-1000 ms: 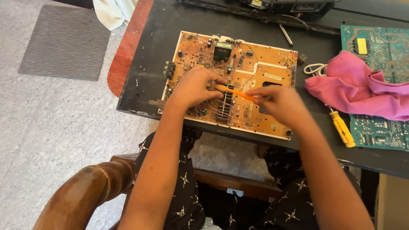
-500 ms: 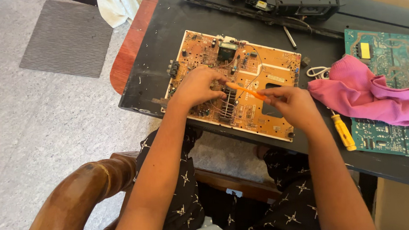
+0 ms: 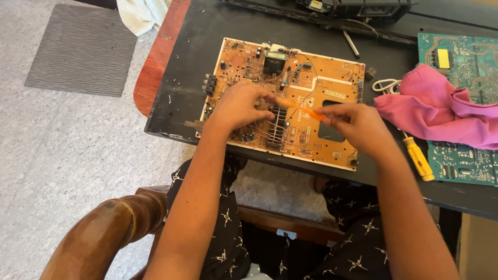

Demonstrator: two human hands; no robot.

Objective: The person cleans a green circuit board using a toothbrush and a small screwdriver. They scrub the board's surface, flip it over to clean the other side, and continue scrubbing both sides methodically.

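- Head view: orange circuit board (image 3: 310, 112) flat on black tabletop (image 3: 196, 61).
- Left hand (image 3: 240, 105) resting on board, fingers curled over components.
- Right hand (image 3: 355, 126) pinching thin orange tool (image 3: 301, 108) above board.
- Pink cloth (image 3: 443, 108), yellow-handled screwdriver (image 3: 418, 158) just right.

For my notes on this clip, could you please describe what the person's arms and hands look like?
Both arms are bare to above the elbow, with no sleeves in view. The left hand and right hand wear no gloves; no rings, watch or bracelets are visible.
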